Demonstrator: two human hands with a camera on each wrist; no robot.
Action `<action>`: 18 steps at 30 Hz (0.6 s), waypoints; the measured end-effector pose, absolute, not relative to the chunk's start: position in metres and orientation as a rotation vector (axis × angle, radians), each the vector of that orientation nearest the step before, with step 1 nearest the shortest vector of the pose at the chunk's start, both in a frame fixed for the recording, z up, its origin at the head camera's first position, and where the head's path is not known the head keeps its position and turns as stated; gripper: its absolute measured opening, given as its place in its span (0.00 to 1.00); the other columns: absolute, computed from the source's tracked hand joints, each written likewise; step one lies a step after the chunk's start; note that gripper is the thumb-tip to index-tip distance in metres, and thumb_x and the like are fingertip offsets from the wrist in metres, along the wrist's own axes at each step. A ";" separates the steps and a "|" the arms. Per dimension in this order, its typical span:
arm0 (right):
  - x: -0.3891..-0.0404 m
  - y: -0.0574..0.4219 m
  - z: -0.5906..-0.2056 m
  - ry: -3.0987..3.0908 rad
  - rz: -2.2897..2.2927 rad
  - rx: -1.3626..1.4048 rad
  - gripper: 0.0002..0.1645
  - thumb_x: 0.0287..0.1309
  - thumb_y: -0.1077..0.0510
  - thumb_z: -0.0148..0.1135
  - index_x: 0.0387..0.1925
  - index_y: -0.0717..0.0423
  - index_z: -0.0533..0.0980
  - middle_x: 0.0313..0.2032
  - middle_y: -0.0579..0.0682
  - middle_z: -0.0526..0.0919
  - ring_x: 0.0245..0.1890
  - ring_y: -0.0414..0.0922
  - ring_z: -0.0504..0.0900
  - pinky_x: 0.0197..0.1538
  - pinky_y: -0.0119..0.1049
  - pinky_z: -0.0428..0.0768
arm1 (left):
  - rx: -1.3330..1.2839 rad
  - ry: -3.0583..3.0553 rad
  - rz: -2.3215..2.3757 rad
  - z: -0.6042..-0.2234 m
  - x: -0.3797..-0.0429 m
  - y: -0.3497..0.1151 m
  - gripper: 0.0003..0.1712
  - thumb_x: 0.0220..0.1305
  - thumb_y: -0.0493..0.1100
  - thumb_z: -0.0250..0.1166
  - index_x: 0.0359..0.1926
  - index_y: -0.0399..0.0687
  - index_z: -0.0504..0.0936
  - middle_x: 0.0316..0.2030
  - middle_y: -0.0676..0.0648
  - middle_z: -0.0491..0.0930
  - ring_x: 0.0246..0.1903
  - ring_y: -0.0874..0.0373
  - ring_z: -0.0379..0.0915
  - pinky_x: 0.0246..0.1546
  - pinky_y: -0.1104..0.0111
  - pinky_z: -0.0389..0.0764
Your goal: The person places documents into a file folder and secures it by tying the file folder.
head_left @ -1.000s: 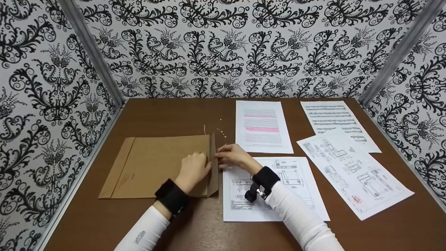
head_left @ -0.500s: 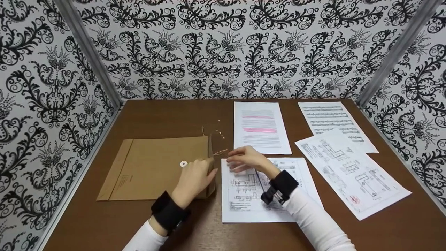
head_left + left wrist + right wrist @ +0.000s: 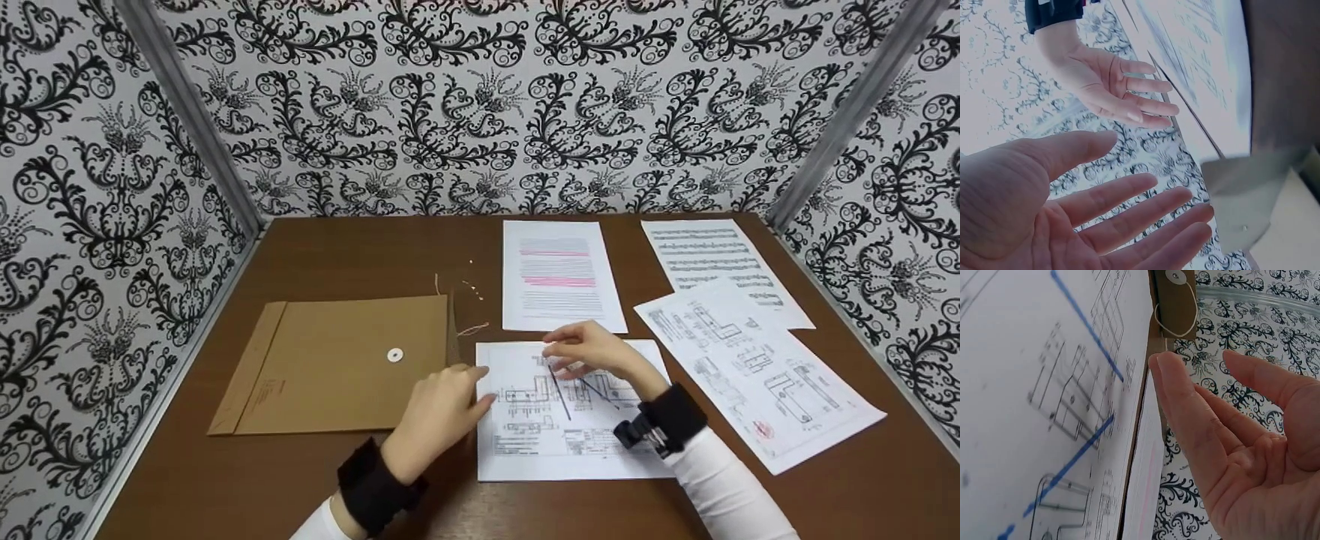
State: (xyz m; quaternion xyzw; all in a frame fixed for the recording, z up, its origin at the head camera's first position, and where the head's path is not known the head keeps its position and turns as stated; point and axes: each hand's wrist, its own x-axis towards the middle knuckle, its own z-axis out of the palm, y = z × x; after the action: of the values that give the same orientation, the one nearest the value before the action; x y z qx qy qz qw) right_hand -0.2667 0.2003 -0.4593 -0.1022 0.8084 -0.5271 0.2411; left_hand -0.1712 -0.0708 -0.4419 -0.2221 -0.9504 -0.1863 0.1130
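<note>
My left hand [image 3: 444, 412] hovers between the envelope and the drawing sheet, fingers extended and holding nothing; its spread fingers show in the left wrist view. A brown string-tie envelope [image 3: 337, 360] lies flat at the left, with a white button [image 3: 395, 355] on its face and its flap at the right end. A loose string [image 3: 472, 328] sticks out past that end. Over the drawing sheet [image 3: 525, 457], marked with two blue strokes [image 3: 1086, 323], my right hand [image 3: 592, 351] hangs with relaxed fingers and nothing in them.
A text page with pink highlighting [image 3: 559, 300] lies behind the drawing sheet. To the right, another drawing sheet [image 3: 750, 375] overlaps a sheet of music [image 3: 712, 251]. Small pale scraps [image 3: 474, 288] lie behind the envelope. Patterned walls [image 3: 480, 112] enclose the brown table [image 3: 345, 247].
My right hand has let go of the flap end and moved right over the drawing sheet. My left hand has come off the envelope toward me, and the white button is uncovered.
</note>
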 end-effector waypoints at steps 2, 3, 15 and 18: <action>-0.263 0.211 -0.460 2.223 -1.434 -0.267 0.30 0.72 0.58 0.59 0.66 0.75 0.69 0.57 0.70 0.83 0.43 0.44 0.90 0.45 0.38 0.89 | -0.679 -2.813 -0.552 -0.443 -0.168 -0.067 0.22 0.60 0.50 0.75 0.52 0.43 0.87 0.44 0.42 0.89 0.39 0.45 0.88 0.32 0.54 0.86; -0.261 0.216 -0.461 2.229 -1.430 -0.260 0.30 0.71 0.58 0.59 0.66 0.75 0.69 0.57 0.70 0.83 0.43 0.44 0.90 0.45 0.38 0.89 | -0.690 -2.831 -0.557 -0.443 -0.166 -0.065 0.23 0.59 0.51 0.75 0.52 0.43 0.87 0.46 0.42 0.88 0.41 0.45 0.88 0.33 0.54 0.86; -0.239 0.270 -0.464 2.341 -1.386 -0.173 0.32 0.70 0.55 0.62 0.64 0.75 0.70 0.54 0.69 0.84 0.42 0.44 0.90 0.42 0.37 0.89 | -0.858 -2.972 -0.403 -0.442 -0.147 -0.050 0.44 0.47 0.63 0.80 0.63 0.47 0.81 0.66 0.38 0.78 0.64 0.41 0.78 0.55 0.48 0.84; -0.234 0.282 -0.464 2.363 -1.385 -0.155 0.32 0.70 0.55 0.62 0.65 0.75 0.69 0.56 0.71 0.82 0.43 0.45 0.89 0.43 0.38 0.89 | -0.920 -2.984 -0.388 -0.443 -0.145 -0.047 0.45 0.47 0.63 0.80 0.64 0.48 0.80 0.66 0.40 0.77 0.64 0.42 0.77 0.54 0.49 0.85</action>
State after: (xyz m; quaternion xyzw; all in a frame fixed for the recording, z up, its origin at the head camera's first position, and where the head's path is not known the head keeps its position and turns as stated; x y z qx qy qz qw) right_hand -0.2339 0.2821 -0.4635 -0.0554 0.8443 -0.4949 0.1978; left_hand -0.1453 -0.0466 -0.4431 -0.2924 -0.9483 -0.1234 -0.0023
